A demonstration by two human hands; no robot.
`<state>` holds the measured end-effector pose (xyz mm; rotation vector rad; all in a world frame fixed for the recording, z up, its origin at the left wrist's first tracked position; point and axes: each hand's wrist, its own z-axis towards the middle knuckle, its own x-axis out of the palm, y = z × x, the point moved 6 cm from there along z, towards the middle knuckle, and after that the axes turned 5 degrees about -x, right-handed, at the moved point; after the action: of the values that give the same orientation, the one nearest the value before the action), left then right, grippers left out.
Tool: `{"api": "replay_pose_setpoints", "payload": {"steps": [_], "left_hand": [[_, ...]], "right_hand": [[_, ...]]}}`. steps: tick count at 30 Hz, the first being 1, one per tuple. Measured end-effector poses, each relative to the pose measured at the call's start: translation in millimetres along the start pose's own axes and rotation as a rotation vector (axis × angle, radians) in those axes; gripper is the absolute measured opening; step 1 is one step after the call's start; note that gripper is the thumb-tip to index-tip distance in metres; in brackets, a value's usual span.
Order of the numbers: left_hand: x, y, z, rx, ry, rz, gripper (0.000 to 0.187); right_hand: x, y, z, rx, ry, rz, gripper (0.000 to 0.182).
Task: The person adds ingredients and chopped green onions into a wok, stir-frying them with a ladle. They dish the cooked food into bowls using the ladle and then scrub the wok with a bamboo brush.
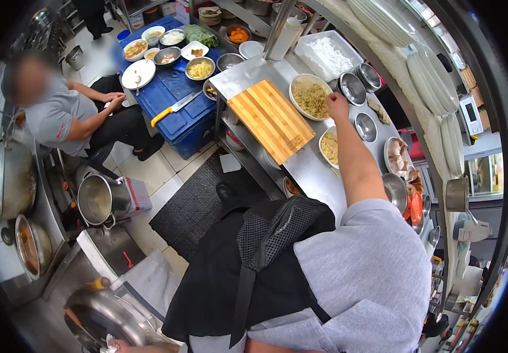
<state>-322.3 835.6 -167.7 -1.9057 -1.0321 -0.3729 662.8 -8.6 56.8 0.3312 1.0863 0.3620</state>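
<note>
My right hand [337,107] is closed, fingers pressed together, at the right edge of a white bowl [311,97] of yellowish grain-like food. Whether anything is pinched in it is hidden. A second, smaller white bowl [328,147] with similar food stands nearer me. Left of both bowls lies a striped wooden cutting board [271,120]. Several metal bowls [352,88] sit to the right of my hand. At the bottom left edge, my left hand [123,345] is partly cut off, closed on a white cloth [112,342] beside a large metal pot [110,317].
A blue table [169,115] holds dishes and a yellow-handled knife [174,109]. A seated person [60,112] is beside it. A pot [102,199] stands on the left. A black mat [198,203] covers part of the floor. Plates [433,79] are stacked on the right shelf.
</note>
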Motion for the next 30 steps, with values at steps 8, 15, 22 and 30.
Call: {"api": "replay_pose_setpoints", "payload": {"steps": [8,15,22,30], "left_hand": [[22,68,-50,0.211,-0.082,0.536,0.037],[108,232,-166,0.050,-0.099,0.999,0.057],[162,294,-197,-0.077,-0.151,1.219,0.063],[188,312,-165,-0.139,0.001,1.293,0.058]], "right_hand": [[33,-1,75,-0.243,0.178,-0.317,0.017],[58,-3,85,-0.263,0.298,-0.343,0.018],[64,9,86,-0.208,0.399,-0.418,0.014],[63,13,84,-0.158,0.299,-0.358,0.010]]}}
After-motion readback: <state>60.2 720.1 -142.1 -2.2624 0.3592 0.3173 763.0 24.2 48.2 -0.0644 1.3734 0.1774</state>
